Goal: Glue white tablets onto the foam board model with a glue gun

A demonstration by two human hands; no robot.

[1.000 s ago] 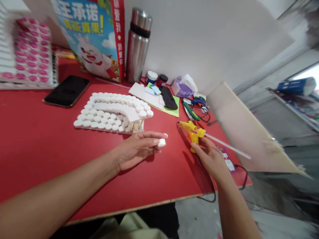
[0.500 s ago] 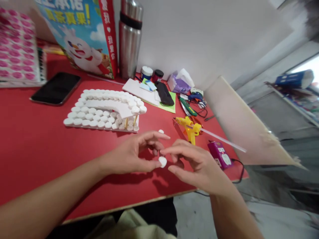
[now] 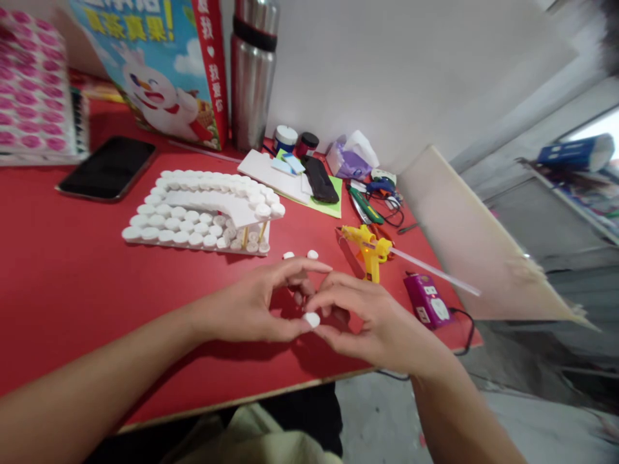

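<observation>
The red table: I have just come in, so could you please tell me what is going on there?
A person's left hand and right hand hold a small white piece between their fingertips, above the red table. Two similar pieces lie just beyond the hands. Farther left is a white model with rows of round white pieces on it. The yellow glue gun sits to the right, unheld, with a glue stick protruding from its back.

The right hand has let go of the yellow glue gun and met the left hand. The white piece, now between both hands' fingertips, has come nearer the table's front edge. Two loose white discs now show beyond the fingers.
</observation>
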